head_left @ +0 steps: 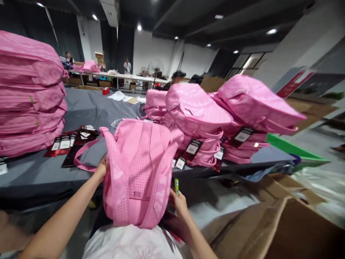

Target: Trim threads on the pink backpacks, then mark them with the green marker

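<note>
A pink backpack point(138, 172) stands upright before me, its padded back panel and shoulder straps towards me. At its left side, my left hand point(102, 167) has its fingers closed on the edge, just below a looped strap. My right hand point(178, 201) is closed at the lower right edge of the bag. A small lime-green strip point(176, 186) sticks up from the right hand; its kind is unclear. Part of the fingers of both hands is hidden behind the bag. White cloth point(132, 244) covers my lap under the bag.
Stacked pink backpacks stand left point(29, 93) and right point(198, 111) on a table under a dark grey cover point(88, 100). Black-and-red tags point(64, 142) lie beside the left stack. An open cardboard box point(258, 230) is near my right. One person point(178, 77) is behind the bags.
</note>
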Available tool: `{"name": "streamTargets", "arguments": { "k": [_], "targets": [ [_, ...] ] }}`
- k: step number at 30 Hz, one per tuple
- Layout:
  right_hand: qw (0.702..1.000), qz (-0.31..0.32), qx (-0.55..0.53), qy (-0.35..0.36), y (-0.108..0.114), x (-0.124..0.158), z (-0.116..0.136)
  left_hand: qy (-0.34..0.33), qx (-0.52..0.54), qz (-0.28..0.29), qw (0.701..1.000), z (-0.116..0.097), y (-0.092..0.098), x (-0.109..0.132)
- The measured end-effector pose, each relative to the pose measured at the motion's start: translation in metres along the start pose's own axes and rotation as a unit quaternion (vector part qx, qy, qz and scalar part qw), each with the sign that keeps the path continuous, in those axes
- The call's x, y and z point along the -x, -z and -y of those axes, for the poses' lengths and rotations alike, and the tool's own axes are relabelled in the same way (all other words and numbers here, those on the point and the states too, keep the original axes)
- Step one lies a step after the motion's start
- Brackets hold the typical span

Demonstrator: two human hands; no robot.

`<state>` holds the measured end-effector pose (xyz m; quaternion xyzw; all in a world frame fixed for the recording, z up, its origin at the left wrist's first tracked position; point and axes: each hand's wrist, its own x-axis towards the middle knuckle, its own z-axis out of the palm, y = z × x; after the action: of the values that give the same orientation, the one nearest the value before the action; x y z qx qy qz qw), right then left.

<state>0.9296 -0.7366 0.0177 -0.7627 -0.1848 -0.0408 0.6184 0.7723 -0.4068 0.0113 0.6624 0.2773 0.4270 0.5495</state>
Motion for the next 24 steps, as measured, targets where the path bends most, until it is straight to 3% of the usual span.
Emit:
{"name": "streamTargets", "arguments": {
  "k": [3, 6, 8, 10, 11, 12, 13, 15, 17, 19, 21, 24],
  "targets": [
    [0.998, -0.028, -0.027, -0.047, 0.026, -0.01, -0.01, 0.1, -0.049, -0.011, 0.994, 0.022, 0.01, 0.018],
    [0.997, -0.054, -0.057, -0.023, 0.027, -0.029, 0.02, 0.113, -0.097, -0.057, 0.987, 0.014, 0.008, 0.024],
    [0.994, -0.004, -0.109, 0.028, 0.0, -0.031, 0.048, 0.057, -0.129, -0.129, 0.982, -0.007, 0.005, 0.03],
    [0.981, 0.102, -0.148, 0.079, -0.041, -0.024, 0.07, -0.07, -0.156, -0.199, 0.965, -0.035, 0.0, 0.042],
    [0.975, 0.138, -0.141, 0.099, -0.062, -0.02, 0.078, -0.142, -0.167, -0.198, 0.955, -0.049, -0.005, 0.05],
    [0.972, 0.159, -0.125, 0.123, -0.081, -0.015, 0.083, -0.201, -0.175, -0.154, 0.951, -0.062, -0.011, 0.056],
    [0.969, 0.167, -0.107, 0.149, -0.096, -0.012, 0.086, -0.234, -0.178, -0.073, 0.953, -0.072, -0.02, 0.062],
    [0.962, 0.164, -0.084, 0.204, -0.115, -0.01, 0.083, -0.217, -0.155, 0.135, 0.954, -0.083, -0.04, 0.07],
    [0.952, 0.167, -0.085, 0.241, -0.119, -0.013, 0.076, -0.176, -0.112, 0.271, 0.94, -0.083, -0.061, 0.071],
    [0.943, 0.199, -0.096, 0.251, -0.115, -0.018, 0.07, -0.174, -0.083, 0.308, 0.932, -0.076, -0.076, 0.068],
    [0.937, 0.231, -0.115, 0.235, -0.109, -0.025, 0.067, -0.211, -0.108, 0.304, 0.923, -0.067, -0.083, 0.061],
    [0.94, 0.255, -0.135, 0.183, -0.1, -0.039, 0.066, -0.3, -0.214, 0.311, 0.876, -0.062, -0.079, 0.043]
  ]
}}
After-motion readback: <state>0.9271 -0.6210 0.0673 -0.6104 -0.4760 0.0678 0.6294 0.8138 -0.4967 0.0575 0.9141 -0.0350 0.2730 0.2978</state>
